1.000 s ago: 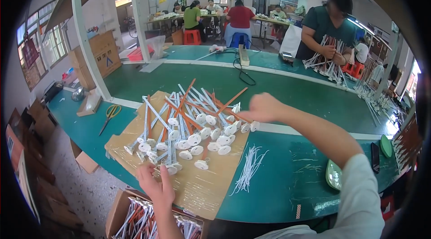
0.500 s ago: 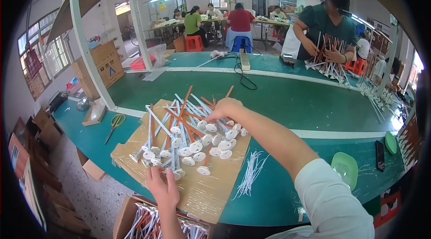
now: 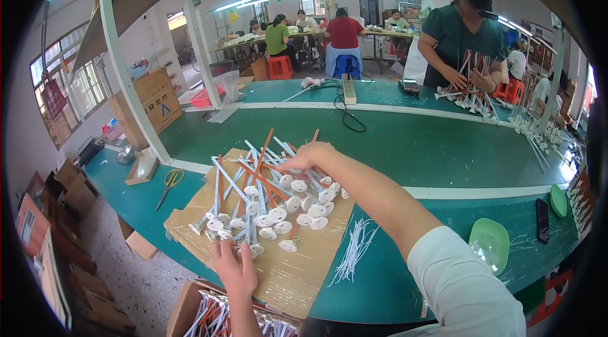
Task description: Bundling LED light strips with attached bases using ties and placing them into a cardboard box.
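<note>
On the green table (image 3: 405, 147), a cardboard sheet (image 3: 297, 273) carries a heap of white and orange rods with round white caps (image 3: 272, 194). The right hand (image 3: 308, 156) rests at the heap's far edge, fingers curled around a few rod ends, while the left hand (image 3: 234, 267) lies flat at the heap's near edge, fingers spread on the caps and holding nothing. To gather them well, I judge the rods should be kept parallel, caps facing one way, the left hand steadying the near edge of the heap.
</note>
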`<state>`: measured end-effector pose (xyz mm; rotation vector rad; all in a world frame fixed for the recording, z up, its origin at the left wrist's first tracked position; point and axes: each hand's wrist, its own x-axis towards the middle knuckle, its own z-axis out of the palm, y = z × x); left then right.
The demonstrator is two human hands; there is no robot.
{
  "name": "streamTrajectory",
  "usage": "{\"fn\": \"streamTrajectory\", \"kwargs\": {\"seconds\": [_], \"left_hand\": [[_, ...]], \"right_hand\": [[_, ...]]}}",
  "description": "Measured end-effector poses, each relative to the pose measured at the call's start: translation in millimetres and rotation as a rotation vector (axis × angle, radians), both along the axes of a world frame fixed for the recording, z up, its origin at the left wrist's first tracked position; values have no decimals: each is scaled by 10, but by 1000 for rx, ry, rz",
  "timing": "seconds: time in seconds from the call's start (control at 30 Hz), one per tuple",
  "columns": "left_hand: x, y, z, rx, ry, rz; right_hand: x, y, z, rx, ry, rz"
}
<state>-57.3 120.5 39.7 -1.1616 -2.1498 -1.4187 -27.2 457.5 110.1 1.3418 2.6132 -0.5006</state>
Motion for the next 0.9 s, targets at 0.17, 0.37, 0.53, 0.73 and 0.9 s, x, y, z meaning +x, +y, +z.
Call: {"fn": "streamTrajectory", "kwargs": {"seconds": [0.17,0.37,0.53,0.73,0.9], "left_hand": [[-5,-52,15,-18,-47,18],[2,8,31,-19,-132,-19],[-76,-16,-4,6,-46,5],[-24,-27,5,26,-52,3],[-98,-37,-82,18,14,27]], "right_hand": [[165,-115,159,111,51,-4],[113,67,136,243,54,15],[11,-324,466,353,39,122],[-705,-737,210,189,363,94],[-907,-717,-129,173,494,14]]}}
